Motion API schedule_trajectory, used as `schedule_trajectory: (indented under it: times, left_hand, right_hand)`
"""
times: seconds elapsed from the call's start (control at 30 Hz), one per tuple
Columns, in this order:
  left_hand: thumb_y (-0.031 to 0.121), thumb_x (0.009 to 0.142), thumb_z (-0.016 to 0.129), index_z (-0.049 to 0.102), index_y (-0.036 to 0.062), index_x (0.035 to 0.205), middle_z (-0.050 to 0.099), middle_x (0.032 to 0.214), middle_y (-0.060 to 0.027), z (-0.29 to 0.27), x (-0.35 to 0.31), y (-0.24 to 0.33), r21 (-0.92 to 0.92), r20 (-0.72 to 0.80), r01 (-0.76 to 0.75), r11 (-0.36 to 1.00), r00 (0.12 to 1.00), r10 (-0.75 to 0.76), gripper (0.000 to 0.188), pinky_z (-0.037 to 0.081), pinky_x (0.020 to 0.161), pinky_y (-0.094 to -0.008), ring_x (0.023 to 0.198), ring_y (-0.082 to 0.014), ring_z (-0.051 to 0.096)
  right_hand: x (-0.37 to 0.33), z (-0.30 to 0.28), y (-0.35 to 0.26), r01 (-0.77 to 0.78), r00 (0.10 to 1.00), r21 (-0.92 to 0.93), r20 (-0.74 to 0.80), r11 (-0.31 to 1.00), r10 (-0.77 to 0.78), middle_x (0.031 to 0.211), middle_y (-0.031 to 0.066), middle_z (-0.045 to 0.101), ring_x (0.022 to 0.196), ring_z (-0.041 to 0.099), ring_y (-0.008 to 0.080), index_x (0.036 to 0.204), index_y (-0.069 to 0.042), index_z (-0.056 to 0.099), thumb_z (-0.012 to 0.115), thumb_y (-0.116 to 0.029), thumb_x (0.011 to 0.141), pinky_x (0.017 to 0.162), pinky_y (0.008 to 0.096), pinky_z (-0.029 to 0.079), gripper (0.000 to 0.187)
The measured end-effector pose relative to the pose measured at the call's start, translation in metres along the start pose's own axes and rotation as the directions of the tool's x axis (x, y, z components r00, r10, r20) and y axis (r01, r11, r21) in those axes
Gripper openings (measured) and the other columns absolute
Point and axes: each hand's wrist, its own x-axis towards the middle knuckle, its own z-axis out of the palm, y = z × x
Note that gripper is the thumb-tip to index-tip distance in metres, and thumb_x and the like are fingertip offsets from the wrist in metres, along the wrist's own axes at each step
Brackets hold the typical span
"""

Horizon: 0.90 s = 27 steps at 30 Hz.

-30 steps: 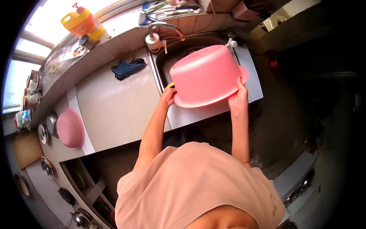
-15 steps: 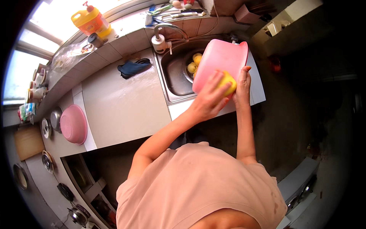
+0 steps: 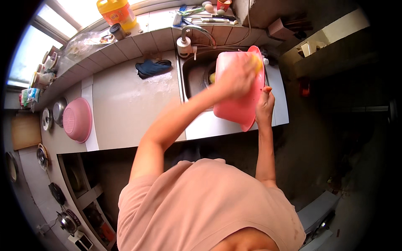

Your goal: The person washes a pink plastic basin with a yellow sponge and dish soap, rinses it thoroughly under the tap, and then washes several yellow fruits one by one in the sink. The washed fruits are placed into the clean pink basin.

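Observation:
A pink plastic basin (image 3: 232,106) is held tilted on its side over the metal sink (image 3: 193,73), its flared rim toward the right. My right hand (image 3: 265,108) grips that rim from the near right side, thumb showing on the outside. My left hand (image 3: 239,76), somewhat blurred, presses a yellow sponge (image 3: 256,63) against the basin's outer wall close to the far part of the rim. Behind the basin, a metal bowl (image 3: 207,78) with something yellow in it is mostly hidden in the sink.
A faucet (image 3: 185,47) rises at the sink's far left corner. On the wet counter (image 3: 121,104) lies a dark blue cloth (image 3: 153,68). A pink colander (image 3: 78,120) stands at the left. A yellow jug (image 3: 117,14) and utensils (image 3: 205,19) line the back ledge.
The basin has turned so its rim runs down the right side. My left hand has slid the sponge away from me toward the far rim. The yellow fruits are now mostly covered.

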Motion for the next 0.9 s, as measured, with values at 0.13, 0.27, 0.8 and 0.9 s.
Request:
schedule_trajectory:
  times: [0.13,0.27,0.8,0.9]
  left_hand:
    - [0.017,0.091,0.048,0.046,-0.0066,0.133,0.038,0.144,-0.0251,0.000,-0.050,0.055,0.097,0.008,-0.016,0.995,1.000,0.016,0.048,0.026,0.112,-0.0535,0.136,-0.0426,0.034]
    - [0.015,0.091,0.047,0.044,-0.0065,0.133,0.050,0.131,-0.0284,-0.001,0.000,0.007,0.125,0.039,0.183,0.975,0.981,-0.189,0.048,0.035,0.107,-0.0484,0.127,-0.0429,0.044]
    - [0.042,0.095,0.054,0.049,0.0103,0.122,0.059,0.114,-0.0247,-0.069,0.055,-0.032,-0.175,0.438,0.509,0.843,0.807,-0.396,0.043,0.047,0.085,-0.0449,0.099,-0.0412,0.060]
    - [0.027,0.085,0.068,0.050,0.0085,0.117,0.051,0.126,-0.0245,-0.049,0.029,-0.005,-0.205,0.092,0.365,0.908,0.931,-0.353,0.041,0.043,0.092,-0.0466,0.115,-0.0413,0.052]
  right_hand:
    - [0.000,-0.005,0.011,-0.005,0.999,0.002,-0.047,1.000,0.005,0.079,0.0028,0.056,0.076,0.049,0.0103,0.097,0.005,0.058,0.032,-0.055,0.100,0.068,0.0280,0.044,0.066]
    - [-0.006,-0.004,0.006,-0.017,0.999,-0.067,0.044,0.998,0.020,0.084,0.0030,0.058,0.078,0.051,0.0089,0.102,0.004,0.059,0.038,-0.060,0.096,0.070,0.0263,0.045,0.068]
    - [-0.035,-0.025,-0.030,0.161,0.963,-0.049,0.226,0.986,-0.146,0.079,-0.0010,0.056,0.069,0.045,0.0040,0.101,0.002,0.060,0.058,-0.013,0.096,0.061,0.0213,0.039,0.016]
    - [-0.018,-0.036,-0.028,0.148,0.945,-0.114,0.310,0.982,-0.106,0.075,0.0023,0.055,0.069,0.046,0.0068,0.097,0.002,0.057,0.053,-0.008,0.094,0.064,0.0243,0.041,0.011]
